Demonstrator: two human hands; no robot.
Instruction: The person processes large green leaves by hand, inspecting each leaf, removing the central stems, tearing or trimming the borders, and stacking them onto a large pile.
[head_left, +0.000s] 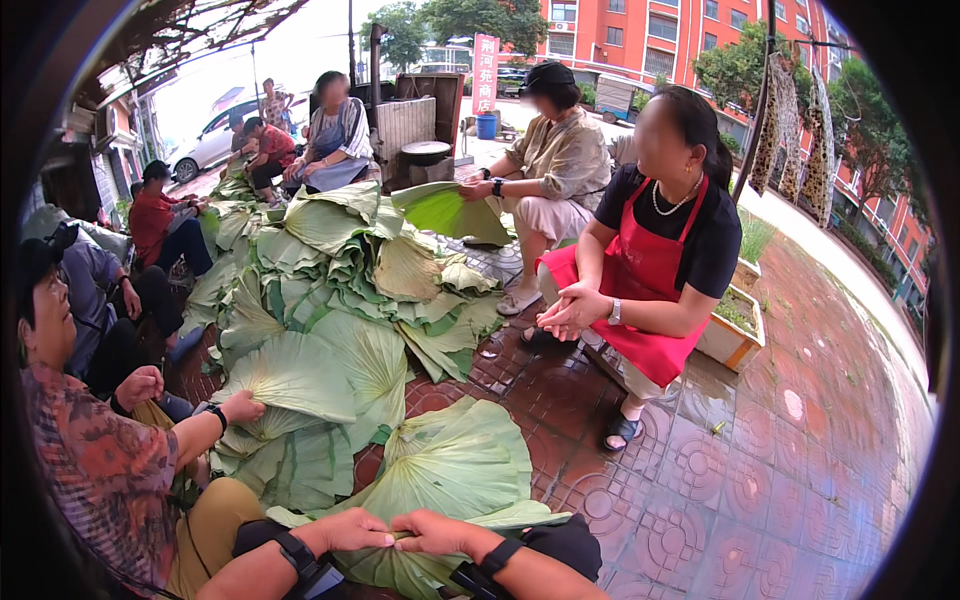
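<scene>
My left hand (352, 531) and my right hand (436, 534) meet at the bottom of the view, thumbs and fingers pinched together. Between them they grip the stem end of a lotus leaf (405, 570) that hangs over my lap. Just beyond, a stack of folded lotus leaves (457, 465) lies fanned out on the tiles, its pale veins spreading from one point. Both wrists wear dark bands. How much of the held leaf is under my hands is hidden.
A big heap of lotus leaves (337, 262) fills the middle ground. At left, a person in a patterned shirt (97, 465) holds a leaf; a person in a red apron (645, 262) sits at right. Others sit around the heap. A planter box (731, 330) stands on wet paving (720, 480).
</scene>
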